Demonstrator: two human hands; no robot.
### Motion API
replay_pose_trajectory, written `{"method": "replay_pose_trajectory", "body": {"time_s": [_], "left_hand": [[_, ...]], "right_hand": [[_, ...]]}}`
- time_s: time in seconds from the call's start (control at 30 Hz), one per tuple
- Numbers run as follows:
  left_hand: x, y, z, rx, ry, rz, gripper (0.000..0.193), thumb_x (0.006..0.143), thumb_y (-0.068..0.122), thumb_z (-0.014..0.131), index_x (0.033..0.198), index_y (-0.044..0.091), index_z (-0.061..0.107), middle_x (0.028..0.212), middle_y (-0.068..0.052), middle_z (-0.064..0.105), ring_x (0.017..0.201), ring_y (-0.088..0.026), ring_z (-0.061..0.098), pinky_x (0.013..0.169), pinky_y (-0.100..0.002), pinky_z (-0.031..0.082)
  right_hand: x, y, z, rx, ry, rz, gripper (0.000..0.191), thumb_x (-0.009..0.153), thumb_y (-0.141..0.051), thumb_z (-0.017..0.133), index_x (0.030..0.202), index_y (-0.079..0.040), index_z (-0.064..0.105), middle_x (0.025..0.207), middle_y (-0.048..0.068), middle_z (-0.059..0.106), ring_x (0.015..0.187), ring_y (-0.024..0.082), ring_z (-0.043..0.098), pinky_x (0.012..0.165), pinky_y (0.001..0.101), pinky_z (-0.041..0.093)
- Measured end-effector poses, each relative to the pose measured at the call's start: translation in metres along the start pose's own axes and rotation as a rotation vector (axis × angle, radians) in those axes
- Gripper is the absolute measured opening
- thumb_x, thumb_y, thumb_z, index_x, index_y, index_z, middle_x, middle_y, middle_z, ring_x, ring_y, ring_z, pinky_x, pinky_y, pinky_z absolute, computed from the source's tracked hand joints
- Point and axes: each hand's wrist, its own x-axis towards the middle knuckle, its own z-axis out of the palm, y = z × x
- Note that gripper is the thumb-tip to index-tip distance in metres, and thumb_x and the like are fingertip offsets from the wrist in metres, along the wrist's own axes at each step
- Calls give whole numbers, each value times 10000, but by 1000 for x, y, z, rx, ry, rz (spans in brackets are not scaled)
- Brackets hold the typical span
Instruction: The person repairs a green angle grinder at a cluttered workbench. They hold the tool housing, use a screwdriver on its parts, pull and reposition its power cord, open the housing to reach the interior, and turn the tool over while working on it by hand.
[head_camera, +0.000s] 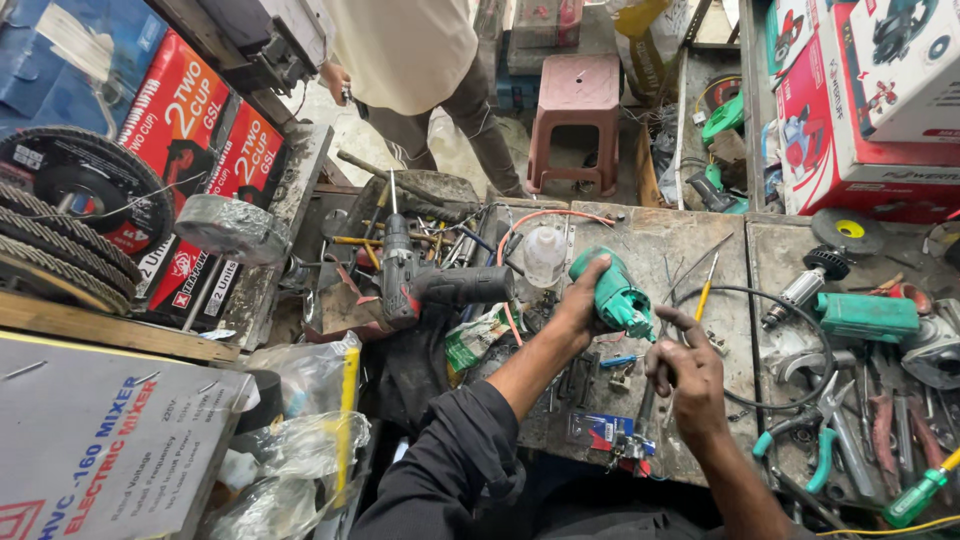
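Observation:
My left hand (580, 300) grips a teal power-tool housing (612, 292) above the worn workbench (650, 245). Just right of it, my right hand (685, 375) is closed around a dark-handled tool whose shaft points toward the housing. A black cable (800, 305) curls on the bench to the right of the hands. A small blue and red packet (600, 430) lies below them on the bench.
A dark cordless drill (420, 280) lies left of my hands among screwdrivers. A motor armature (805, 280), teal part (865, 315), pliers (825, 425) and more tools crowd the right. Boxes stand left and right. A pink stool (575, 120) and a standing person (410, 60) are beyond.

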Motion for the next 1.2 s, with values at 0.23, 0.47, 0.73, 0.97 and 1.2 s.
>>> {"method": "replay_pose_trajectory", "body": {"time_s": [0.23,0.47,0.73,0.97,1.2], "left_hand": [[-6,-3,4,162,15,98,632,864,562,750,1135,1,647,916,-69,698,740,-191,713,666,-369,620],[-4,-13,4,303,-29,0,611,812,534,753,1120,16,647,858,-81,711,680,-201,714,607,-380,603],[-1,-12,-9,455,-15,38,578,866,550,757,899,-22,687,617,-54,598,429,-127,517,384,-328,446],[-15,-4,-3,381,-38,11,478,837,519,715,881,43,695,613,-27,603,434,-114,529,387,-308,429],[-15,-8,-6,394,-22,-6,469,833,525,696,865,57,693,613,-27,598,448,-121,537,392,-317,456]], "right_hand": [[18,-17,-26,37,-294,464,681,877,-190,466,1544,-79,386,590,111,614,361,95,376,348,254,295],[29,13,-54,436,-594,645,700,891,-181,545,1518,-13,286,636,130,633,318,74,367,294,214,273],[23,41,-50,818,-602,615,500,907,-91,577,1366,-24,392,857,140,668,362,25,399,312,159,309],[16,57,-43,988,-622,560,457,974,-55,567,1392,-36,386,1049,141,653,443,17,432,353,148,337],[16,47,-37,772,-570,526,577,918,-100,582,1454,-25,381,1041,172,689,417,29,436,342,157,337]]}}
